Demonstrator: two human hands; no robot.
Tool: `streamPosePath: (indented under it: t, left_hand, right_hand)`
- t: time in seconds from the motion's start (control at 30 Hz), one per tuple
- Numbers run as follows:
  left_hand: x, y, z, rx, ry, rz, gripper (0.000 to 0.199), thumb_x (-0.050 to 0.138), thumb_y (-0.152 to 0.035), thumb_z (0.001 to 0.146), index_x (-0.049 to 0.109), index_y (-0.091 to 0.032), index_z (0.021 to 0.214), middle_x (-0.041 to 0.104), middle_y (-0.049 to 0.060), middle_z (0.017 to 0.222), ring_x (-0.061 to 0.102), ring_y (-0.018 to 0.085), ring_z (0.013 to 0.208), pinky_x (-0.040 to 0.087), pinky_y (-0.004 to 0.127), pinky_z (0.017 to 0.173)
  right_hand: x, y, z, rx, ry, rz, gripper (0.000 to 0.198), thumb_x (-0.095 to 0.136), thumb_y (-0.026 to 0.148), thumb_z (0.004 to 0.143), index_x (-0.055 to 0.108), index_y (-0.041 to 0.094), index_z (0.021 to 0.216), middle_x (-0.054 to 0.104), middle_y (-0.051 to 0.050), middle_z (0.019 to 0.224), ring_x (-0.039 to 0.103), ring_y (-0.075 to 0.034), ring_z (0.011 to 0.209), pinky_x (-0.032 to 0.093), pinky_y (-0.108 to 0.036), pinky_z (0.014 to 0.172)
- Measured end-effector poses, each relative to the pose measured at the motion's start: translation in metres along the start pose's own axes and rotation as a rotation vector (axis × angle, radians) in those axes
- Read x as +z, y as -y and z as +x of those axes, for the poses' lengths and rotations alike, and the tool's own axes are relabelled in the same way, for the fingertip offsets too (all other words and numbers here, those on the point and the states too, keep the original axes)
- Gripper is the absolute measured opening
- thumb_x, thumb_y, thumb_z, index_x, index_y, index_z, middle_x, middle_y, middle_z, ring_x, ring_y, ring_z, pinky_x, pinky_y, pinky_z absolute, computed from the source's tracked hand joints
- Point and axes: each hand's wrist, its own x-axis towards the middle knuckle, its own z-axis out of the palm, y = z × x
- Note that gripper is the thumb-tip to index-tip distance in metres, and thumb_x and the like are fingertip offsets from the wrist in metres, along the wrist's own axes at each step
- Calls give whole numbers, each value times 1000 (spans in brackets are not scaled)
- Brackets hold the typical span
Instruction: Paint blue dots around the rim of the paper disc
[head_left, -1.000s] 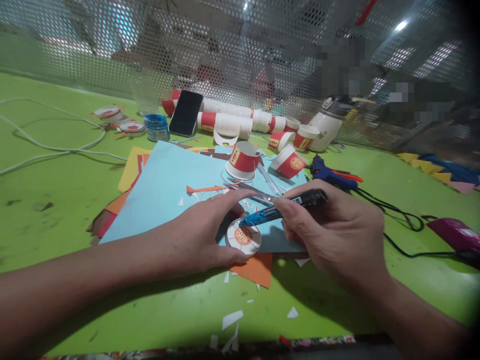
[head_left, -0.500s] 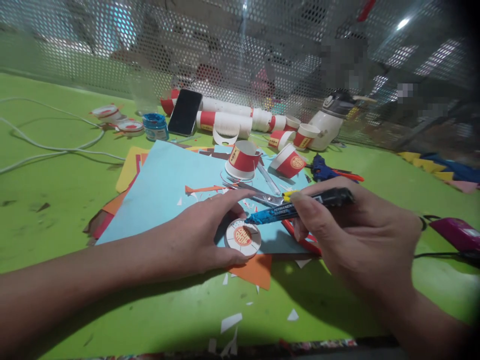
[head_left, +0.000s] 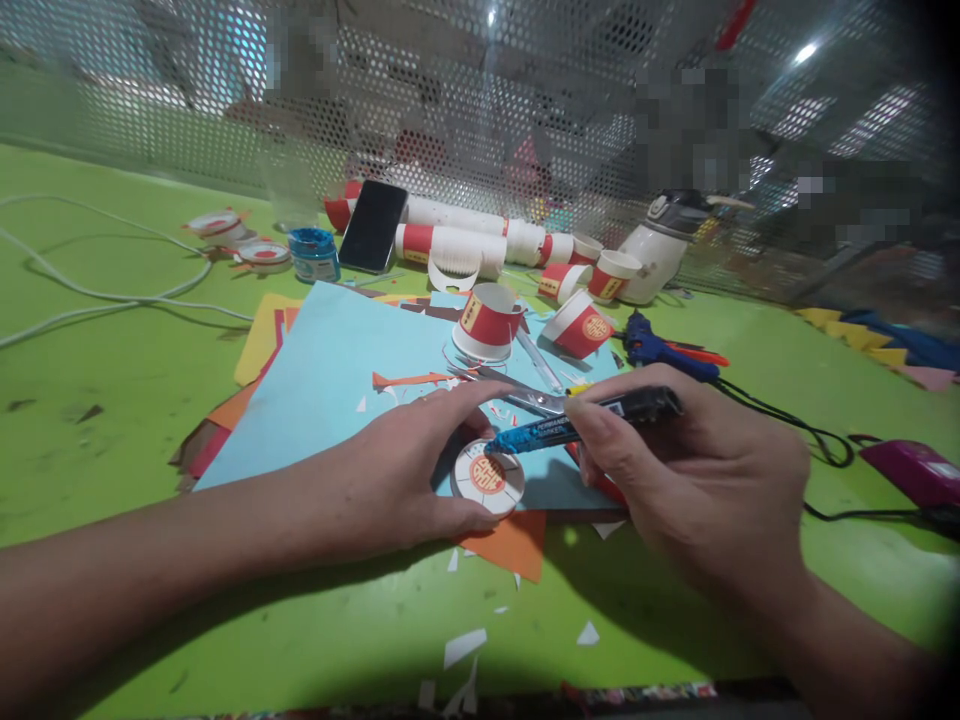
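My left hand (head_left: 427, 470) grips the edge of a small round white paper disc (head_left: 469, 490), which looks like the bottom of a paper cup. An orange emblem sits in its middle, with dark lines and small dots around it. In my right hand (head_left: 675, 480) is a black permanent marker (head_left: 559, 430) with blue smears near its tip. The tip is at the upper part of the disc. Scissors (head_left: 525, 395) with red handles lie behind the marker, partly hidden by it and my right hand. Under the disc are light blue paper (head_left: 300, 400) and an orange paper piece (head_left: 514, 548).
Cut red-and-white paper cups (head_left: 487, 325) stand behind the hands, with a phone (head_left: 373, 225) and a blue paint jar (head_left: 313, 255) farther back. A blue glue gun (head_left: 660, 350) with a black cord lies at right. White scraps (head_left: 465, 647) litter the green table's near side.
My right hand has moved slightly left with the marker, and the tip has shifted a little left along the disc's upper part. The left hand keeps its hold.
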Motion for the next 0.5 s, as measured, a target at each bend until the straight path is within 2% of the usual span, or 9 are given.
streamPosePath:
  t: [0.17,0.3,0.5]
  left_hand:
    - [0,1,0,-15,-11,15,72,75,-24,74,44,-34,138,65,-1,115,62,23,106,50,33,85]
    - [1,0,0,-21,-14,19,75,76,-24,74,43,-34,140,65,-2,111,62,23,107,49,31,86]
    - [-1,-1,0,-35,3,-11,79,76,-23,73,40,-34,143,65,-2,116,61,22,108,48,31,90]
  right_hand:
    - [0,0,0,-21,15,-14,16,71,32,88,66,23,76,57,7,53,47,-7,40,40,-25,42]
    - [0,0,0,-12,18,-20,17,72,33,87,67,22,76,57,7,53,47,-7,41,41,-24,45]
    - [2,-2,1,35,1,-3,22,72,36,87,65,22,72,55,7,50,46,-8,41,38,-24,42]
